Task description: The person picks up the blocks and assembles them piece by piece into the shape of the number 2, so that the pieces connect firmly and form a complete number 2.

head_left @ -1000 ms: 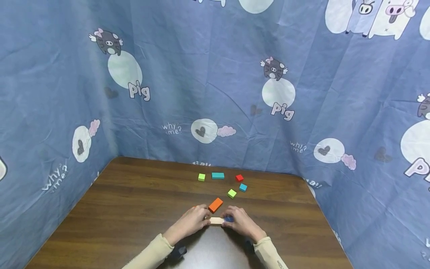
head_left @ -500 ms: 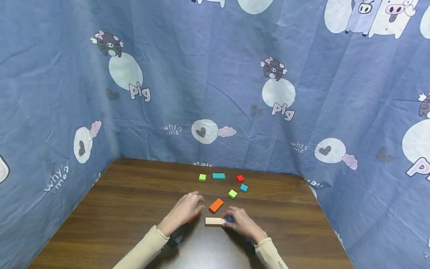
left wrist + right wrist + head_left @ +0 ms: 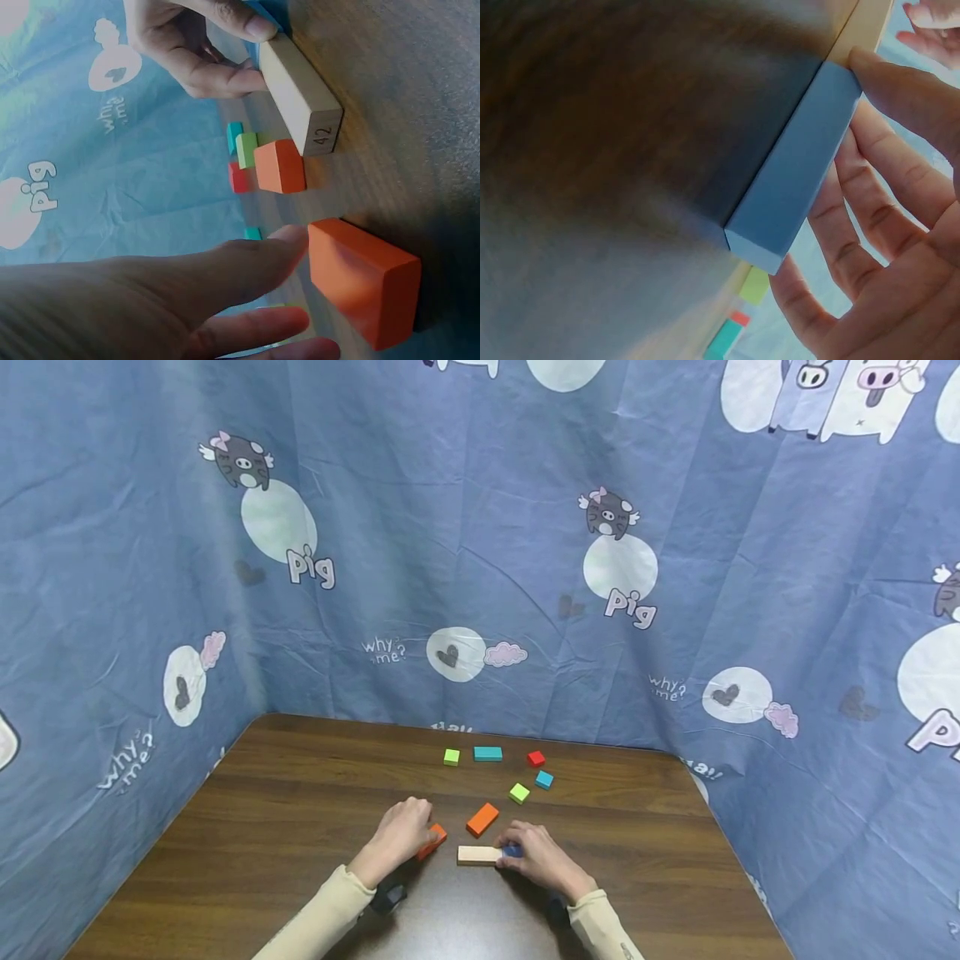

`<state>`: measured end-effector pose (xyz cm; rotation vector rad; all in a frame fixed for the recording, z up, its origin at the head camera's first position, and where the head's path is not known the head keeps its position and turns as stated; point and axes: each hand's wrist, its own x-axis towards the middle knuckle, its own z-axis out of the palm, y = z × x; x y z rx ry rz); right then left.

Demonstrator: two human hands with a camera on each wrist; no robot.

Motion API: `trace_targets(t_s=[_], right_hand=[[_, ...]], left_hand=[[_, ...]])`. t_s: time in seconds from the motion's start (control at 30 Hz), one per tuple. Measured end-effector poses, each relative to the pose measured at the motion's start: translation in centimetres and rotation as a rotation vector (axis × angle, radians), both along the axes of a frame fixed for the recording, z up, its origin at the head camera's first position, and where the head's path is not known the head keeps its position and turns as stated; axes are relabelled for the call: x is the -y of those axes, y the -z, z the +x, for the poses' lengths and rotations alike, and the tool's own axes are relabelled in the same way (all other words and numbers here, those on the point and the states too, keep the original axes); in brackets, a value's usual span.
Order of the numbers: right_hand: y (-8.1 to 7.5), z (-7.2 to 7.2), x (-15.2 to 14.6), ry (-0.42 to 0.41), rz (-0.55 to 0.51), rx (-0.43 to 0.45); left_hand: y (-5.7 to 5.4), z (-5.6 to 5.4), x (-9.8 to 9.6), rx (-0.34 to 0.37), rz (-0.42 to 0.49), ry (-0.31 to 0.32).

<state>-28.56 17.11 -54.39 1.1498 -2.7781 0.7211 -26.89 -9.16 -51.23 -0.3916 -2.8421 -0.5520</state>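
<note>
My right hand point(image 3: 536, 853) pinches a blue block point(image 3: 795, 169) near its joint with a pale wooden block point(image 3: 477, 856). The two lie end to end on the table. In the left wrist view, the pale block's near end bears the number 42. My left hand point(image 3: 402, 831) is beside an orange block point(image 3: 364, 281), left of the pale one. Its thumb point(image 3: 289, 244) is at the block's edge with the fingers stretched out; whether they touch it I cannot tell. Behind the pale block lies a second orange block point(image 3: 482, 819).
Farther back on the wooden table point(image 3: 315, 777) are two light green blocks point(image 3: 452, 757), a teal block point(image 3: 487, 754), a red block point(image 3: 536, 759) and a small blue block point(image 3: 544, 780). A blue patterned cloth point(image 3: 450, 568) hangs behind the table.
My left hand has left the pale block's left end and moved left to the nearer orange block, coming down over it. My right hand has stayed on the blue block.
</note>
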Motion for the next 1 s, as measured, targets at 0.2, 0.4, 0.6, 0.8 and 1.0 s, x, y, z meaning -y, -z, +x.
trace_targets(t_s=[0.2,0.4,0.6,0.8,1.0], right_hand=[[0.1,0.0,0.0,0.003,0.003,-0.009],[0.1,0.0,-0.1,0.011,0.005,0.013],[-0.1,0.0,0.0,0.019,0.004,0.034],[-0.1,0.1,0.0,0.009,-0.011,0.030],[0.0,0.1,0.0,0.007,-0.002,0.016]], left_hand=[[0.6,0.1,0.0,-0.016,-0.083,-0.024],[1.1,0.1,0.0,-0.016,-0.109,-0.045],[0.9,0.1,0.0,0.017,-0.058,-0.049],[0.8,0.3,0.0,0.047,-0.003,-0.057],[1.0,0.2,0.1,0.078,0.027,-0.059]])
